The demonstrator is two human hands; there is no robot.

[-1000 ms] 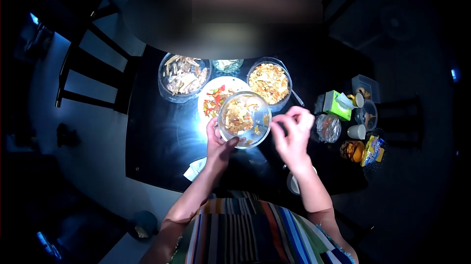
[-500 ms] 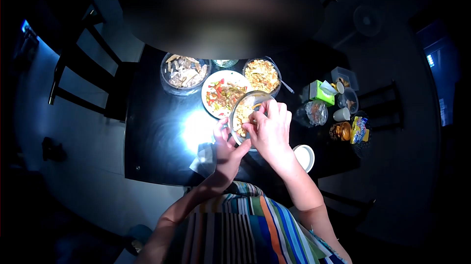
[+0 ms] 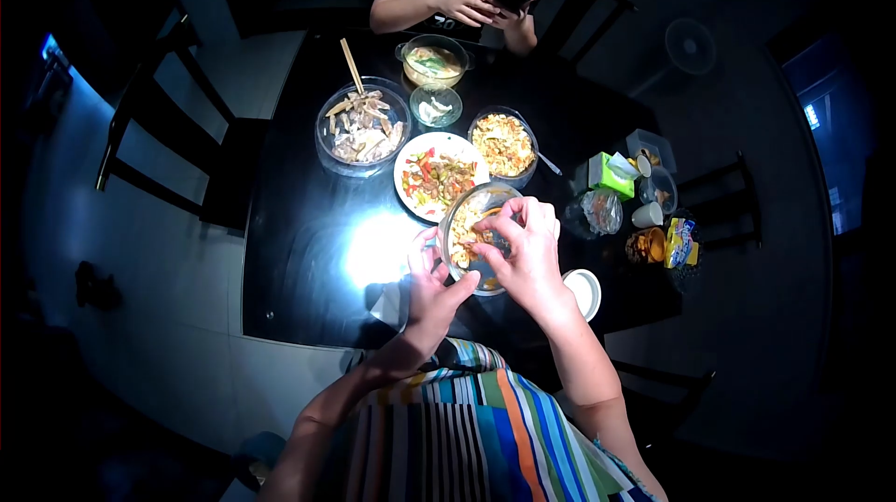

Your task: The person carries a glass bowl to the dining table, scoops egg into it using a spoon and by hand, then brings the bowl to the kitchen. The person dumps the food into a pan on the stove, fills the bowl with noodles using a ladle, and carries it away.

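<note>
A clear glass bowl with some rice-like food in it is tilted above the table's near part. My left hand supports its left side, thumb on the rim. Over the bowl's opening is my right hand, its thumb and fingers bent down toward the food; whether anything is between the fingertips is too small to tell. Just beyond the bowl lies a white plate of meat and peppers. A glass bowl of fried rice stands behind, a spoon handle at its side.
A bowl of meat strips with chopsticks, a small dish and a soup bowl stand farther back. Across the table a person holds a phone. Right: tissue box, cups. A white bowl is beside my right forearm.
My right hand has moved left from beside the bowl to over its opening, and the bowl has tilted. The view has shifted, showing the far dishes and the person.
</note>
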